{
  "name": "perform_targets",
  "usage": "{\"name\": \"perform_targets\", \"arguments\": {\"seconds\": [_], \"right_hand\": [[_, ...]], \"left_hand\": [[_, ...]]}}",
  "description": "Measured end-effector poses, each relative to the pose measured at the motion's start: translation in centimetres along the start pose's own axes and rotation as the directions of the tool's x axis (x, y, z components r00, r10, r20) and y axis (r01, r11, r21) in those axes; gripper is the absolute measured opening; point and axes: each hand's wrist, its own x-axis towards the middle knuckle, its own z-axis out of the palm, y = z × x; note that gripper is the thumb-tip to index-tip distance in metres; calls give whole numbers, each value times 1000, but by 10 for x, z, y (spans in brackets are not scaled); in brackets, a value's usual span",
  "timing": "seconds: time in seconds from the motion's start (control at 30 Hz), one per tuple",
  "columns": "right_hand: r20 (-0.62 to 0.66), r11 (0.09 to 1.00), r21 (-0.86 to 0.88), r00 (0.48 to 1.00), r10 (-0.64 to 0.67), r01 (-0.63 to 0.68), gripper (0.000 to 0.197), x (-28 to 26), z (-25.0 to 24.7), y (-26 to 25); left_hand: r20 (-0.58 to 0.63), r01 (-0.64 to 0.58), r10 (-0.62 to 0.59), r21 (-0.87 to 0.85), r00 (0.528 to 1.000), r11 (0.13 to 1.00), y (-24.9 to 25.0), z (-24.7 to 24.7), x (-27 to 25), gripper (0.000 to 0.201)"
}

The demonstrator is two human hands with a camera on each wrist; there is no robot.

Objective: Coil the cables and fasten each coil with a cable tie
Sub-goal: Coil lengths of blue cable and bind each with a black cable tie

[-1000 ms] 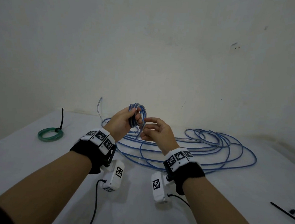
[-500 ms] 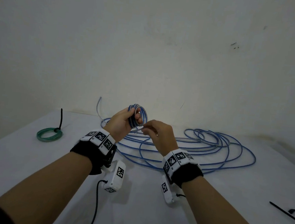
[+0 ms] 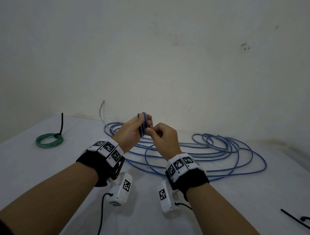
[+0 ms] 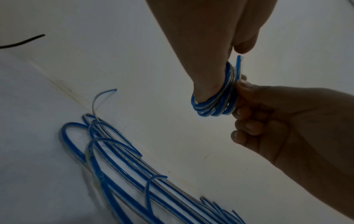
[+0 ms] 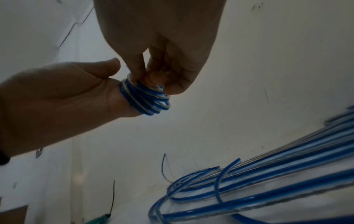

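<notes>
While my left hand (image 3: pixel 130 132) grips small blue coil (image 3: pixel 144 124) wound round its fingers, held above table (image 3: pixel 34 172), right hand (image 3: pixel 164 139) pinches coil's outer turn. Cable looks light, springy, probably slick: pinch across all turns. Loose blue cable (image 3: pixel 221 156) sprawls beyond; black cable ties (image 3: pixel 302 220) lie far right, open room between.
</notes>
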Motion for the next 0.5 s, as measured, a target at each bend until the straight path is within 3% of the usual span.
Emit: {"name": "perform_targets", "arguments": {"seconds": [0.17, 0.27, 0.33, 0.37, 0.43, 0.5], "right_hand": [[99, 995, 95, 995, 4, -14, 22, -1, -9, -3], [-101, 999, 4, 994, -46, 47, 28, 1, -13, -1], [-199, 998, 43, 979, -30, 39, 14, 4, -19, -4], [-162, 995, 96, 987, -5, 21, 9, 6, -23, -6], [34, 989, 144, 999, 17, -22, 21, 10, -30, -8], [204, 983, 174, 979, 27, -64, 25, 13, -33, -8]], "left_hand": [[-55, -23, 37, 234, 998, 972, -1, -4, 5, 23], [-18, -29, 37, 344, 999, 939, 4, -1, 4, 23], [13, -15, 11, 401, 1000, 916, 7, 1, 3, 25], [26, 0, -12, 429, 1000, 903, 7, 1, 2, 26], [71, 27, -68, 474, 995, 880, 7, 2, 1, 27], [133, 33, -116, 508, 984, 861, 7, 5, 1, 27]]}}
